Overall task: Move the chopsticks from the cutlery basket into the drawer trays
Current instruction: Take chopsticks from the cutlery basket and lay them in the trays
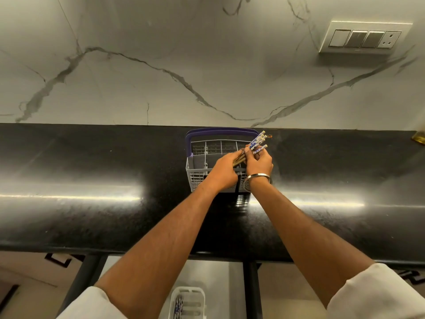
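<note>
Blue-patterned chopsticks (257, 143) bunched over the basket (195, 164) on the counter (92, 157), gripped by both hands: left (224, 165) curled round the lower ends, right (258, 161) pinching the middle.

We face a white marble wall (161, 54) veined in grey, with a switch plate (364, 38) set at its upper right. Below it runs a glossy black counter (92, 169), where we see two bright streaks of reflected light. Under the counter's edge we glimpse pale cabinet fronts (287, 291) split by dark uprights (252, 291).
</note>
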